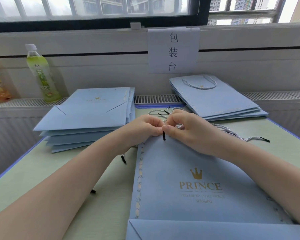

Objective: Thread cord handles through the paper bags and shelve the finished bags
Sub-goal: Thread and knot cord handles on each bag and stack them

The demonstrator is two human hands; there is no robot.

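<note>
- Blue paper bag (189,170) lies flat, nearest the person.
- Both hands meet at the bag's top edge: right hand (185,129) pinches the cord tip (164,135); left hand (142,127) grips the edge.
- Tip may miss the hole and slip, bending the paper.

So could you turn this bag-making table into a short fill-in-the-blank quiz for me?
1. Both hands, left hand and right hand, meet at the top edge of the bag printed with the word ____.
2. The cord tip pinched there is coloured ____.
3. The green bottle has a ____ cap.
4. The stack whose top bag already has a handle lies on the ____ side.

Missing words: PRINCE; black; white; right
</note>
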